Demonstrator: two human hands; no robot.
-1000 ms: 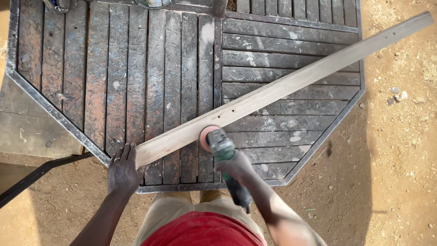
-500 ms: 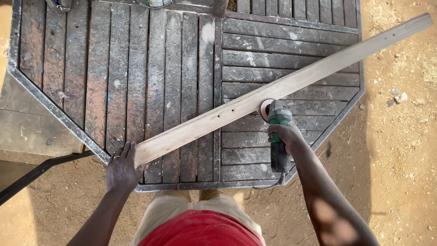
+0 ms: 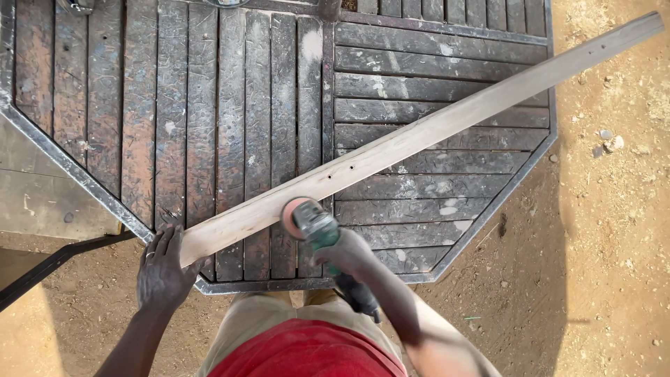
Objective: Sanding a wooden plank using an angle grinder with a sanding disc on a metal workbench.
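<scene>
Left hand (image 3: 162, 269) spread flat, pressing near end of long wooden board (image 3: 419, 136) at surface's near edge, so board cannot slide. Right hand (image 3: 347, 253) wrapped tight round green sander (image 3: 317, 227); round pad sits on board's near side, close to left hand. Board lies slantwise over dark slatted surface (image 3: 209, 105), far end poking past far right corner, over sandy ground (image 3: 614, 230).

Slatted table (image 3: 209, 105) lies open either side; only the long plank (image 3: 433, 132) crosses it.
</scene>
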